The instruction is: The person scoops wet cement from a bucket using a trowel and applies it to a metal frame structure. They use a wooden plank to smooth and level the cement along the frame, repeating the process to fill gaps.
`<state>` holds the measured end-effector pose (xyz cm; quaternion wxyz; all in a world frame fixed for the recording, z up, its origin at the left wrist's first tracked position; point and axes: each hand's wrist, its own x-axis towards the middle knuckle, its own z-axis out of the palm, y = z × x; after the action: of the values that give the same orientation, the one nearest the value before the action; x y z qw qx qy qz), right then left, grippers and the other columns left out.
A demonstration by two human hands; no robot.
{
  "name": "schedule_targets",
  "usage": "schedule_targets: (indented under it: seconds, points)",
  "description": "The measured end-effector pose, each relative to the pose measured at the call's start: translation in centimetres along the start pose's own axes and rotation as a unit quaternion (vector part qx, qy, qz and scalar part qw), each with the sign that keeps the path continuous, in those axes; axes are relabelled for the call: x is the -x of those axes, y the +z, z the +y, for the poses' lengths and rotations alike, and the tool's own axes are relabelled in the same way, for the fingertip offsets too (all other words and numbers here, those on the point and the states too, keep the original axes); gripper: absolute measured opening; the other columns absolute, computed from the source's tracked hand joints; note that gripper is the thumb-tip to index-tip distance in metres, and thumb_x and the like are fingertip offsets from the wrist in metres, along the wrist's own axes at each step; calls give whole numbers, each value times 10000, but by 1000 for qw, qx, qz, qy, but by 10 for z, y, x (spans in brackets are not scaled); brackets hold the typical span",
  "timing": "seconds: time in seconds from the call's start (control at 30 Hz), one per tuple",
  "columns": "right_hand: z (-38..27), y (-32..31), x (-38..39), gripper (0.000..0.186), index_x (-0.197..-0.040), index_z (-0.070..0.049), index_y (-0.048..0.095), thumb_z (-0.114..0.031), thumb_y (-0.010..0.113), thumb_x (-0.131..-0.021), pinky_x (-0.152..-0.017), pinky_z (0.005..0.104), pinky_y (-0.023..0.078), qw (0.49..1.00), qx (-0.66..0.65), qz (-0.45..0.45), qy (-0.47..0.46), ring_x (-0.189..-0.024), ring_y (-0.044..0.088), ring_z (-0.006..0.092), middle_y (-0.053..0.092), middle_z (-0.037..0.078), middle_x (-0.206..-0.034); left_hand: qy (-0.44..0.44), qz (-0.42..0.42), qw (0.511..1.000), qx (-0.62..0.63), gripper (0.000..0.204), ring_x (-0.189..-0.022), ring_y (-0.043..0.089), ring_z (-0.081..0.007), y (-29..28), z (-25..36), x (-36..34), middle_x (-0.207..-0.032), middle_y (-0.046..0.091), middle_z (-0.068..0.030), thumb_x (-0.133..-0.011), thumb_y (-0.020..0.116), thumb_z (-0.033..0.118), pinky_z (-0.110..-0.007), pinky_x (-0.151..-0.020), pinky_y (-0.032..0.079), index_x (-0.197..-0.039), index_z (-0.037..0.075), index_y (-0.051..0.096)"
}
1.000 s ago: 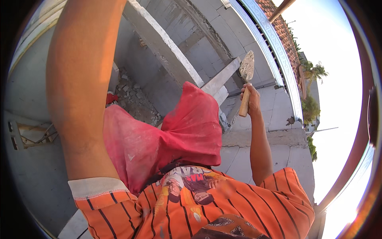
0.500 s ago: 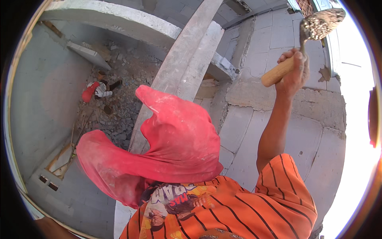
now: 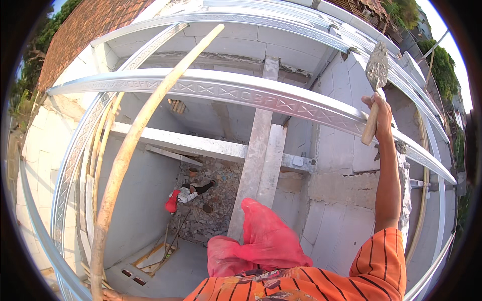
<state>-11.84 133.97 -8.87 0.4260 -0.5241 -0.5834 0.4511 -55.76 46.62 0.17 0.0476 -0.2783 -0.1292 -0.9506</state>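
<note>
My right hand (image 3: pixel 382 114) is closed round the wooden handle of a trowel (image 3: pixel 377 66), raised at the right beside a long metal roof channel (image 3: pixel 281 103). The trowel's blade points up and is coated with grey mortar. At the lower left edge, my left hand (image 3: pixel 111 295) is only partly in view, close to the bottom of a long wooden pole (image 3: pixel 131 145). Its fingers are mostly hidden, so whether it grips the pole is unclear. Mortar also sits on top of the block wall (image 3: pixel 403 193) near my right forearm.
Metal channels cross above the room, and a narrow concrete beam (image 3: pixel 251 165) runs ahead of my red-clad legs (image 3: pixel 266 241). Far below, a co-worker with red headwear (image 3: pixel 182 195) is bent over on the rubble-strewn floor (image 3: pixel 221 200). A tiled roof (image 3: pixel 93 37) rises at the far left.
My view has lifted, bringing the metal channels and wooden pole into sight. The trowel is still in my right hand, its blade now more upright. My left hand now shows at the lower left.
</note>
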Motion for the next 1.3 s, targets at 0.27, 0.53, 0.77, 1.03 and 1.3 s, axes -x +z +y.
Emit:
schedule_targets:
  seconds: [0.27,0.53,0.77,1.03,1.3]
  points:
    - [9,7,-7,431,-862,22,648,-376,492,-916,-629,327,418,991,129,-32,-31,-688,517,172,609,96,-804,17,168,979,-117,254,-713,559,-197,-7,15,2,-792,560,-84,-889,471,203,-313,-678,479,-1073,29,471]
    - [16,-4,-33,411,-841,70,643,-336,578,-863,-679,424,465,950,303,-71,13,-701,597,253,648,144,-786,142,295,944,-28,566,-827,597,-233,2,-158,114,-992,603,-128,-915,446,357,-370,-742,496,-1352,1,394]
    - [-3,12,-44,454,-930,89,625,-351,585,-825,-637,418,530,890,379,-209,142,-726,648,294,656,186,-861,141,383,911,-56,822,-1021,586,-302,116,-254,117,-1156,586,-121,-769,581,612,-449,-909,456,-1339,39,431]
    - [-26,152,-101,291,-902,54,614,-207,607,-774,-626,408,511,798,501,-213,-259,-689,619,318,629,190,-837,347,634,654,-224,325,-453,425,-157,160,-233,63,-617,445,-27,-901,564,366,-331,-434,398,-823,65,468]
    - [-267,290,38,435,-1077,31,562,-91,725,-693,-780,401,457,744,130,-546,-362,-858,598,300,603,150,-936,339,652,604,-310,210,-355,388,-103,225,-281,39,-522,398,9,-790,647,61,-281,-330,377,-747,81,442]
